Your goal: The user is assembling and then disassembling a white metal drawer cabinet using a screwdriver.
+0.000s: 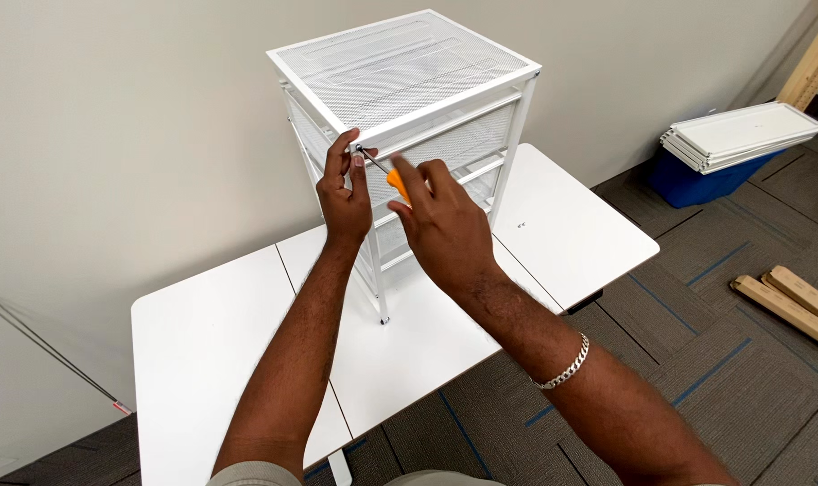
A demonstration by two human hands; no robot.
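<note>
Mesh drawer unit [409,67] stood assembled on desk [202,333]; right hand [445,225] clamped screwdriver [386,171] at near-left corner screw, left hand [344,193] pinching it; fastening unfinished.

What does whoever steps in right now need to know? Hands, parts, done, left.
Left hand: fingertips pinched at the front top corner of the white mesh drawer unit.
Right hand: gripping an orange-handled screwdriver, tip at that same corner.
Unit stands upright on the white table, frame and drawers in place.
Done: the unit looks assembled.
Left: the fastener at that corner; how far in it is cannot be seen.
Spare white panels lie on a blue bin on the floor.
</note>
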